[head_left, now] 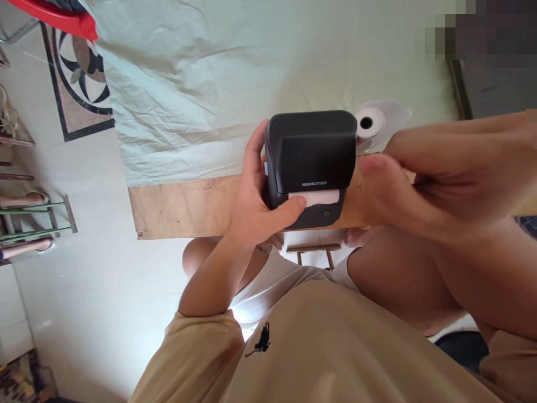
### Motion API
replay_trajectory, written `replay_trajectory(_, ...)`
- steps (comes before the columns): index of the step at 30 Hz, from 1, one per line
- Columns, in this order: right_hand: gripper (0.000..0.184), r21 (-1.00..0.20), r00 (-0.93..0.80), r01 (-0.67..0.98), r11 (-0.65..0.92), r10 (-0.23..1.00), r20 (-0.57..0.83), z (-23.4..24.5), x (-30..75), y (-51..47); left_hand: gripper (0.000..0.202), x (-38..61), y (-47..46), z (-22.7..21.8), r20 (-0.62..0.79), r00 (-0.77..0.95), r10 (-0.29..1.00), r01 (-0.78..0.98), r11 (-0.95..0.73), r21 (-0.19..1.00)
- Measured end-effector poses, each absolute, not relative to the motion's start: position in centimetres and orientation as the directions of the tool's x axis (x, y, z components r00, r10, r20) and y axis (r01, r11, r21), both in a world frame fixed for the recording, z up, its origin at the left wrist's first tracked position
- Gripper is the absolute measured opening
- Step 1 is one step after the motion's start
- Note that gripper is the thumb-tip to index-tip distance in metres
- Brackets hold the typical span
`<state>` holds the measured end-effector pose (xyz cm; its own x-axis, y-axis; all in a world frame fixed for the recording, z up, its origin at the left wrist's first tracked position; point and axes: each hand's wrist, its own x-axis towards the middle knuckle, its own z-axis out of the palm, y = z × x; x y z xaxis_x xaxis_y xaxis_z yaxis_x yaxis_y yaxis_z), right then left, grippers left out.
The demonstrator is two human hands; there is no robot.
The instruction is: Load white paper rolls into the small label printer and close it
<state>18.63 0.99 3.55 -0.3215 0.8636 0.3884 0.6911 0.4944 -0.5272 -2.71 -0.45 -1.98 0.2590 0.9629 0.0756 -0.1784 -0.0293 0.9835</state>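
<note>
Printer [312,154]: held at the near edge of the bench [184,208].
Left grip [255,204]: wrapped round the printer's side, thumb laid on the paper strip [325,197].
Right grip [440,173]: curled, blurred; any hold cannot be told.
Handling: firm, even support is advised, strip pressed lightly.
Surfaces: boxy black plastic, thin pale paper, bare wood.

The black printer [312,154] reads "NIIMBOT" [311,184] (power symbol [326,213] below).

The left hand [257,208] holds one printer [312,154] and touches one paper strip [324,197]; one roll [377,124] is near the right hand [444,179].
</note>
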Motion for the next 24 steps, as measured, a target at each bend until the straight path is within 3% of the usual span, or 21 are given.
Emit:
replay_trajectory(4, 0.056, -0.444, -0.459, 0.651, 0.615, 0.786, 0.415, 2.7, 18.2, 1.2, 0.057, -2.4, -0.8, -1.0, -0.038, 0.191, 0.981, -0.161, 0.069, 0.985)
replay_trajectory(7, 0.062, -0.476, -0.474, 0.652, 0.591, 0.807, 0.353, 2.5, 18.2, 1.6, 0.044, -2.5, -0.8, -0.8, -0.119, 0.189, 0.975, -0.147, 0.148, 0.978)
replay_trajectory(14, 0.070, -0.665, -0.402, 0.674, 0.322, 0.915, 0.036, 2.7, 17.9, 1.5, 0.041, -3.1, -0.2, -2.8, 0.032, 0.201, 0.979, -0.187, 0.006, 0.982)
replay_trajectory(20, 0.069, -0.712, -0.407, 0.633, 0.304, 0.913, 0.029, 2.4, 17.7, 1.5, 0.042, -2.4, 0.1, -2.1, 0.065, 0.193, 0.979, -0.300, -0.004, 0.954)
replay_trajectory(24, 0.068, -0.700, -0.424, 0.625, 0.345, 0.903, 0.066, 2.2, 18.0, 1.5, 0.042, -2.0, 0.5, -1.8, -0.033, 0.095, 0.995, -0.391, 0.068, 0.918)
